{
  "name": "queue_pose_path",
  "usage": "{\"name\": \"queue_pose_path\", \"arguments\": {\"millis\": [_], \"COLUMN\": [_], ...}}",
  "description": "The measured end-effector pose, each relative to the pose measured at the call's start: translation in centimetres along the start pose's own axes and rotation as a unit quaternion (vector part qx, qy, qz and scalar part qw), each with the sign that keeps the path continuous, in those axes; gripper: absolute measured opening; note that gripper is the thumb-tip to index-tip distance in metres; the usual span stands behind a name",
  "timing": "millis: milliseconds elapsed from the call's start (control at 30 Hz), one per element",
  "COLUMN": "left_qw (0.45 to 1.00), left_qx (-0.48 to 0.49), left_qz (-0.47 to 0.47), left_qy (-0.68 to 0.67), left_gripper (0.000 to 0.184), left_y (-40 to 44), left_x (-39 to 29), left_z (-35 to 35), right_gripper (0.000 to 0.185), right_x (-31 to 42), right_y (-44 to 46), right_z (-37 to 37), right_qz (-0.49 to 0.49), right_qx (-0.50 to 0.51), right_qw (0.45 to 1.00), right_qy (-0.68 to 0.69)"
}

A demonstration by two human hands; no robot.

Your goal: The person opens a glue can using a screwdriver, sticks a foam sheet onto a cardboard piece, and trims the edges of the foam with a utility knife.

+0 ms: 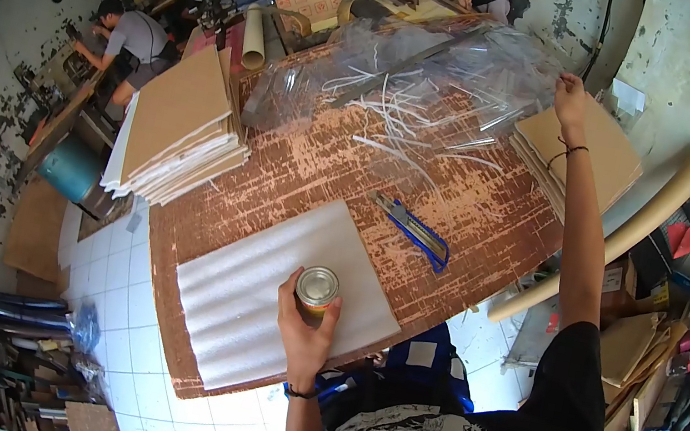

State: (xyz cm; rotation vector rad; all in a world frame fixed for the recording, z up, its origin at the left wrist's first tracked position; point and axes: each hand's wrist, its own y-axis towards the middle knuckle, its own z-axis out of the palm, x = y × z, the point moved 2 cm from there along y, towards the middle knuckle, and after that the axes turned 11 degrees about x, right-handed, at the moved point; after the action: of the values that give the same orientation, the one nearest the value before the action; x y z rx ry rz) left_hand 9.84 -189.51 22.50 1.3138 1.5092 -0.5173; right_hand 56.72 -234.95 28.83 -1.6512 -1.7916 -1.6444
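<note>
My left hand (304, 335) is wrapped round a small tin can (318, 286) with a metal lid. The can is over a white foam sheet (258, 288) at the table's near edge. Out to the far right, my right hand (571, 100) is raised with its fingers pinched together; whatever is in them, if anything, is too small to tell. Below that hand lies a stack of brown cardboard sheets (612, 156). A blue utility knife (412, 232) lies on the table, just beyond the foam sheet.
White strips (398, 123) and crumpled clear plastic (473, 63) cover the far part of the worn table (297, 175). Foam-backed cardboard (182, 118) is piled at left. A long cardboard tube (638, 226) leans at right. Other people (138, 40) are in the background.
</note>
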Motion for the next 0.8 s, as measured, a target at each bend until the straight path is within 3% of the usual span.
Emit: {"name": "queue_pose_path", "arguments": {"millis": [100, 167, 233, 333, 400, 500, 533, 600, 667, 767, 800], "left_qw": [1.0, 1.0, 1.0, 1.0, 0.999, 0.999, 0.999, 0.999, 1.0, 1.0, 1.0], "left_qx": [0.003, 0.003, -0.001, -0.001, 0.003, 0.004, 0.007, 0.004, 0.009, 0.018, 0.023], "left_qz": [-0.01, -0.004, 0.001, -0.005, -0.007, -0.004, -0.005, -0.005, -0.005, -0.005, -0.006], "left_qy": [-0.013, -0.002, -0.007, -0.029, -0.035, -0.045, -0.042, -0.035, -0.027, -0.005, 0.001], "left_gripper": [0.067, 0.066, 0.066, 0.065, 0.065, 0.066, 0.066, 0.066, 0.065, 0.06, 0.062], "left_y": [0.0, -0.1, 0.1, 0.0, -0.1, -0.2, -0.4, -0.4, -0.4, -0.5, -0.5], "left_x": [0.1, -0.1, -0.3, -0.1, 0.1, -0.3, -0.1, 0.3, -0.2, -0.3, -0.3], "left_z": [-0.1, -0.2, -0.2, -0.2, 0.0, 0.3, 0.4, 0.4, 0.5, 0.5, 0.6], "right_gripper": [0.032, 0.04, 0.045, 0.05, 0.055, 0.047, 0.047, 0.045, 0.039, 0.041, 0.039], "right_x": [3.0, 6.0, 6.5, 8.6, 10.2, 9.7, 8.6, 7.5, 5.5, 0.6, 0.5], "right_y": [-2.2, -5.1, -6.7, -10.2, -13.8, -21.6, -24.9, -32.0, -40.6, -55.4, -58.2], "right_z": [-0.7, -3.4, -8.2, -17.2, -24.7, -35.7, -39.8, -45.4, -51.6, -60.7, -60.6], "right_qz": [-0.038, -0.064, -0.021, -0.056, -0.039, -0.025, 0.032, 0.005, 0.08, 0.072, 0.063], "right_qx": [0.0, -0.034, -0.029, -0.081, -0.124, -0.179, -0.179, -0.244, -0.308, -0.363, -0.379], "right_qw": [0.992, 0.989, 0.994, 0.979, 0.983, 0.984, 0.983, 0.969, 0.948, 0.913, 0.904], "right_qy": [0.121, 0.127, 0.101, 0.177, 0.127, 0.001, -0.021, -0.026, 0.005, -0.171, -0.189]}}
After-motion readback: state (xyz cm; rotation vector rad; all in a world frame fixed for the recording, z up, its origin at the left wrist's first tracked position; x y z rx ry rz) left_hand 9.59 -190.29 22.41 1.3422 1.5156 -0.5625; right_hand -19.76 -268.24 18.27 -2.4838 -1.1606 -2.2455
